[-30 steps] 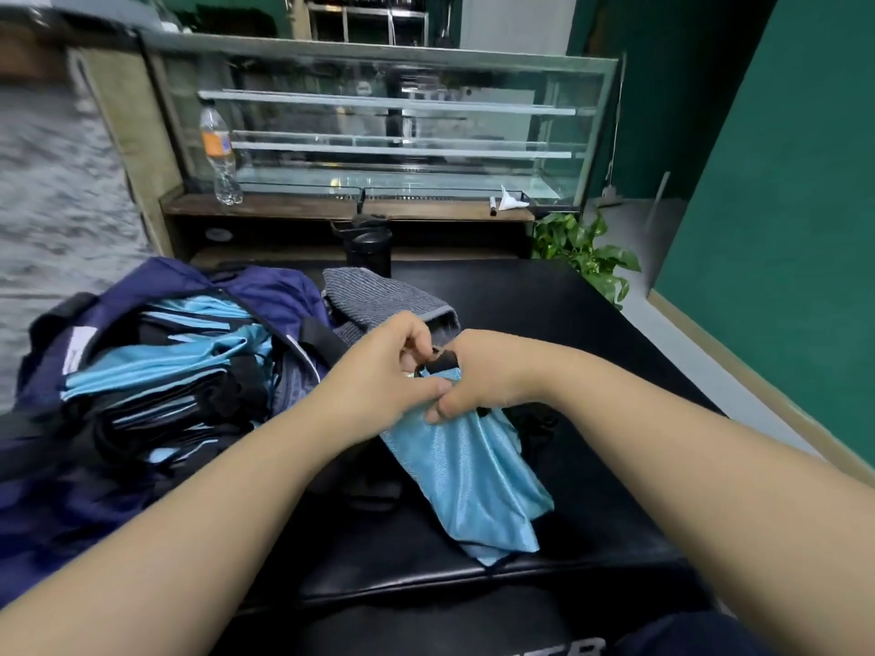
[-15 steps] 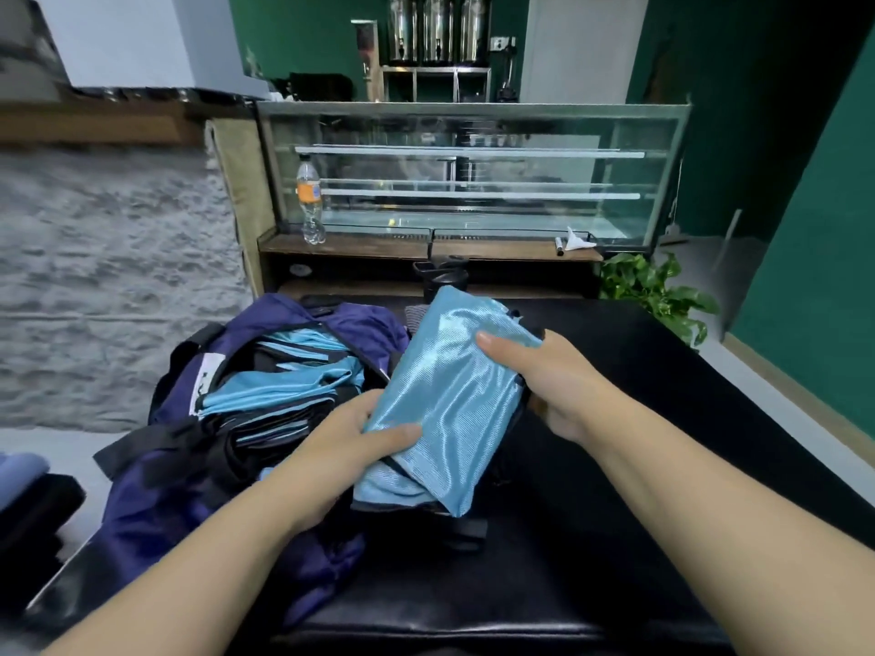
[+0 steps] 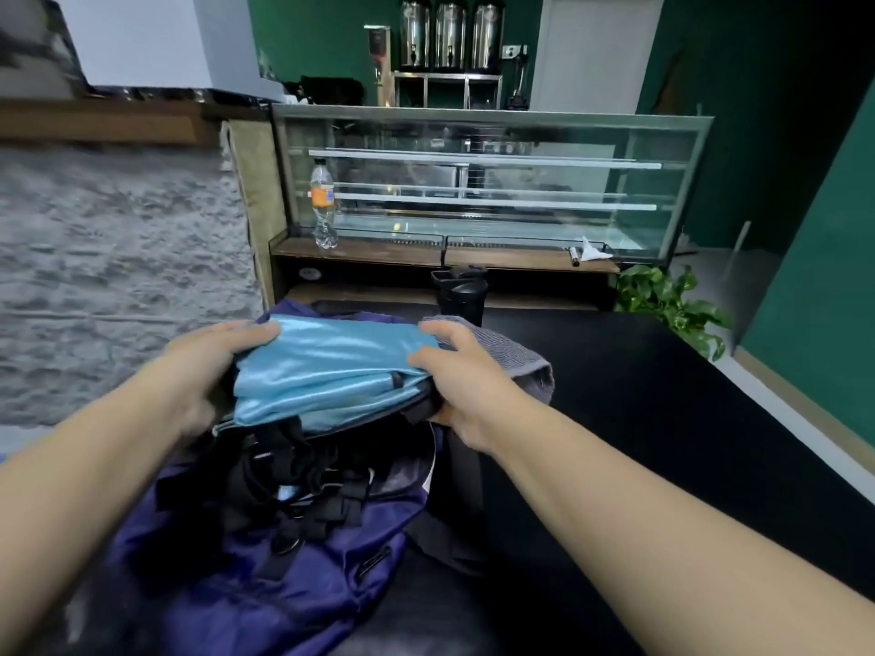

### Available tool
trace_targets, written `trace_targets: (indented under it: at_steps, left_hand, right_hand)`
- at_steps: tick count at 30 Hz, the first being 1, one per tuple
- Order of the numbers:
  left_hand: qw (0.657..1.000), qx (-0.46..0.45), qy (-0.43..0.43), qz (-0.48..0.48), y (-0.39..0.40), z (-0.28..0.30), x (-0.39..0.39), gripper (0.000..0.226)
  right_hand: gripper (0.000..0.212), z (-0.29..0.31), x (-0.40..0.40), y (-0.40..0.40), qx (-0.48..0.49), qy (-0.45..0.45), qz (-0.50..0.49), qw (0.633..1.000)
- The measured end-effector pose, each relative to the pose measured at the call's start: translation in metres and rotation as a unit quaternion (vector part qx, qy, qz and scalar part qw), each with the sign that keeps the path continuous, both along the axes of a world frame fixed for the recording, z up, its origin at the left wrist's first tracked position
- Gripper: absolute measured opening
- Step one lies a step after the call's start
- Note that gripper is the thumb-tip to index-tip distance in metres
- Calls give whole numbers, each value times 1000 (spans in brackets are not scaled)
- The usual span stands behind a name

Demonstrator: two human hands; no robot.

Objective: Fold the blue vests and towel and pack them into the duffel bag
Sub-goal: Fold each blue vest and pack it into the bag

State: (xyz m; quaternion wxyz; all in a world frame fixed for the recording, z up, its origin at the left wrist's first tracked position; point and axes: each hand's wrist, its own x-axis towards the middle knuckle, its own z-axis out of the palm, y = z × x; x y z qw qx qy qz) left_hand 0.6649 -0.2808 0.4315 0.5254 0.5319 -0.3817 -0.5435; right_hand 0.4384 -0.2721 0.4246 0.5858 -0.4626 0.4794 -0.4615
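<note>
While both hands hold it from either end, the folded vest (image 3: 326, 371) lies across the open top of the bag (image 3: 246, 575), its shiny light-blue cloth stacked in flat layers with a bit of black trim showing at the near right edge. The left hand (image 3: 213, 366) grips the vest's left end, fingers curled over the top of the cloth and the thumb hidden below. The right hand (image 3: 461, 381) grips the right end, fingers bent over the upper edge and the palm against the side of the stack.

The bag is dark purple-blue and sits on the left part of the black worktop (image 3: 663, 419), sagging toward the viewer. Below the vest its mouth shows a tangle of black straps and buckles, with a sliver of more light-blue cloth deep inside. Whether the vest rests fully on the bag's contents or is partly carried by the hands cannot be told.

Just beside the right hand, on the far side, lies the towel (image 3: 521, 357), grey and folded, on the worktop and touching the bag's right edge. Behind it stands a black bottle (image 3: 461, 295).

Further back a glass case (image 3: 473, 182) sits on a wooden shelf, with a clear bottle bearing an orange label (image 3: 323, 205) at its left end. A green plant (image 3: 672, 310) stands at the right, by the green wall.
</note>
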Motion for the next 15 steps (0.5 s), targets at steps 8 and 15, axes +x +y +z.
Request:
trace_targets:
  at_steps: [8, 15]
  left_hand:
    - [974, 27, -100, 201, -44, -24, 22, 13]
    - [935, -15, -337, 112, -56, -45, 35, 20]
  right_hand:
    - [34, -20, 43, -19, -7, 161, 56, 985]
    - [43, -14, 43, -36, -193, 563, 75, 800]
